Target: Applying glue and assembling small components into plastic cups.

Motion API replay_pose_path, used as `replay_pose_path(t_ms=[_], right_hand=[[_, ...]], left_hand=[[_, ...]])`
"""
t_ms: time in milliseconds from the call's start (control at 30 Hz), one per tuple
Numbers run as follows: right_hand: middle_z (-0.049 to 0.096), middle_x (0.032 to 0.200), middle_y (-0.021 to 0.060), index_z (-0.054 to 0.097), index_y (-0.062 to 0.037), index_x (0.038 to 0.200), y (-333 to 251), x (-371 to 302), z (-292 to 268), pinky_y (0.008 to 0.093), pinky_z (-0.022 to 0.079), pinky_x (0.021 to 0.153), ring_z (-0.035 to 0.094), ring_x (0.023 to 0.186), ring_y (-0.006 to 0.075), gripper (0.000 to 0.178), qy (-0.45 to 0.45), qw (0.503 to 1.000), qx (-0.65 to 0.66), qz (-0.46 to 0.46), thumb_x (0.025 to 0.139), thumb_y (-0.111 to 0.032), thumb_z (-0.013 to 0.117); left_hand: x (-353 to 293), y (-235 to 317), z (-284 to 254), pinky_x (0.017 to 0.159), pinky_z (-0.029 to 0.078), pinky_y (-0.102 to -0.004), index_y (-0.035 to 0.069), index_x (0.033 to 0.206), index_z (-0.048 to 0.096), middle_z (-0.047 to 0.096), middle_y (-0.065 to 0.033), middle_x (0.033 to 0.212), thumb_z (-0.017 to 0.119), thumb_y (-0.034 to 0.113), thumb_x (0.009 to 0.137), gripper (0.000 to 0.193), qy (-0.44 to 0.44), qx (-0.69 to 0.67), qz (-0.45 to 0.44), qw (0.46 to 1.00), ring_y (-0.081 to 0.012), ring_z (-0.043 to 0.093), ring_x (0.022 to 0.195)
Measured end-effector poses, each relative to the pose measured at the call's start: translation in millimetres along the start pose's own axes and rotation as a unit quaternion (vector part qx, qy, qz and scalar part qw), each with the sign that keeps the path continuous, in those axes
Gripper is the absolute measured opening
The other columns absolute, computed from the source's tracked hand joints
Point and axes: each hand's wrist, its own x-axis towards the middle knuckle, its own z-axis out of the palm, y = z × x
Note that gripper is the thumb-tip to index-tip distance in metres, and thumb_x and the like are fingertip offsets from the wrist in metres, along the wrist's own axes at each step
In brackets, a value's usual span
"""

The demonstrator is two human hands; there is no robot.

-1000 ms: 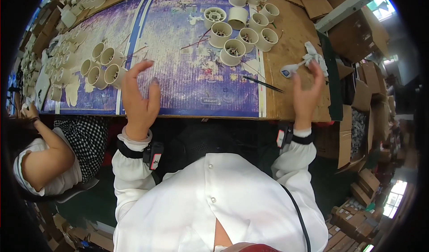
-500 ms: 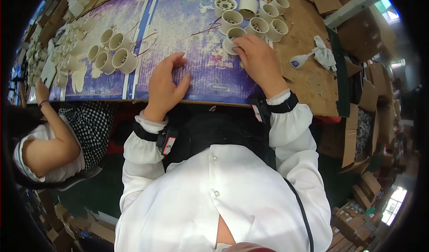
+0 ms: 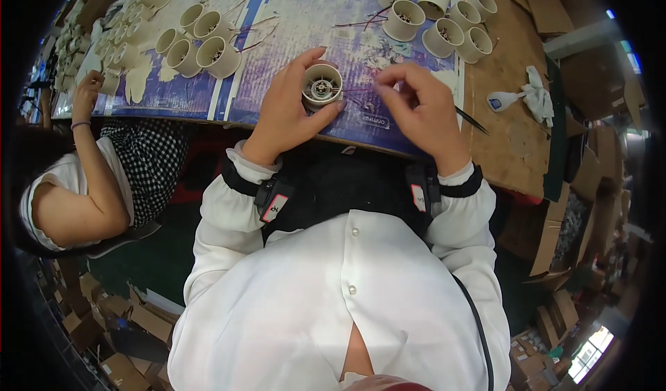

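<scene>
My left hand [image 3: 295, 107] is closed around a cream plastic cylindrical housing [image 3: 306, 98] near the table's front edge. Its open end faces up, showing spokes and a round metal centre. Thin dark red wires [image 3: 359, 91] run from its right side toward my right hand [image 3: 427, 110]. The thumb and forefinger of that hand are pinched together at the wires' far end; the exact contact is small and partly hidden. Similar housings [image 3: 404, 21] stand in a group beyond my right hand, some with small metal parts inside.
More cream housings [image 3: 218, 57] with trailing wires stand on the left of the purple-covered table [image 3: 291, 23]. A co-worker [image 3: 90, 183] sits at left, a hand on a housing. At right lie a white bottle-like object [image 3: 501, 100], a crumpled cloth [image 3: 538, 100] and a dark thin tool [image 3: 472, 119].
The housing my right hand was grasping in the right group has come nearer and is now in my left hand. My right hand has let go of it and moved to its wires.
</scene>
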Motion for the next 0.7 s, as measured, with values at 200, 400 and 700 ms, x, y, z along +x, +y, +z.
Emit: replay_pose_path(t_ms=[200,400,700], right_hand=[[0.069,0.089,0.0072,0.067,-0.0079,0.1,6,-11,25,0.0314,0.05,0.06,0.064,0.067,0.0234,0.021,0.006,0.985,-0.141,-0.094,0.08,-0.01,0.076],[0.068,0.087,0.0068,0.069,-0.0089,0.091,4,-7,42,0.0352,0.052,0.062,0.066,0.072,0.0263,0.012,0.041,0.987,-0.148,-0.053,0.08,-0.01,0.075],[0.066,0.087,0.006,0.07,-0.0086,0.09,6,-6,40,0.0337,0.052,0.062,0.066,0.077,0.0267,0.012,0.041,0.969,-0.211,-0.121,0.079,-0.004,0.073]], left_hand=[[0,1,-1,0.092,0.047,-0.0404,0.003,0.134,0.049,0.062,-0.0148,0.119,0.08,0.02,0.074,0.07,0.001,0.015,0.007,1.0,-0.0337,0.06,0.107],[1,1,0,0.089,0.047,-0.0403,0.004,0.127,0.053,0.062,-0.0134,0.115,0.078,0.017,0.073,0.061,-0.001,0.017,0.02,1.0,-0.0337,0.06,0.103],[1,0,-1,0.087,0.046,-0.0407,0.006,0.12,0.055,0.063,-0.0117,0.11,0.077,0.017,0.072,0.054,-0.005,0.008,0.011,1.0,-0.0331,0.06,0.101]])
